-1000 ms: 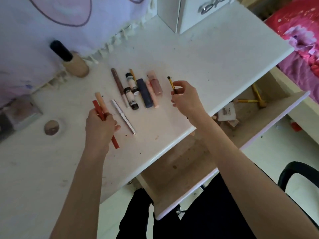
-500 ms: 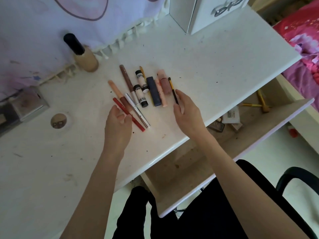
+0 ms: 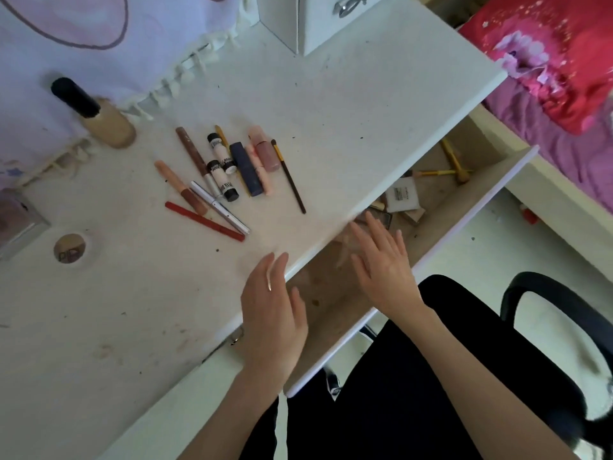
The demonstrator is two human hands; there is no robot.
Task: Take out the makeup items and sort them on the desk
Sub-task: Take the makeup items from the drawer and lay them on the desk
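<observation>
Two empty, straight-fingered hands are seen: the right hand (image 3: 384,263) is held over the drawer (image 3: 464,207), nearer its brushes (image 3: 444,172) than the left hand (image 3: 270,303).

The desk (image 3: 365,127) edge hides the drawer's (image 3: 431,227) back; right hand's fingers (image 3: 374,230) blurred.

Both hands have left the row of makeup. The left hand (image 3: 272,313) has released the red pencil (image 3: 204,221) and peach tube (image 3: 180,183) — both now lie on the desk (image 3: 348,104) beside the silver pen (image 3: 220,208). The right hand (image 3: 384,267) has set down the yellow-banded brush (image 3: 288,175) just beside the pink bottle (image 3: 265,151) and now hangs, fingers straight, over the open drawer (image 3: 464,207).
</observation>
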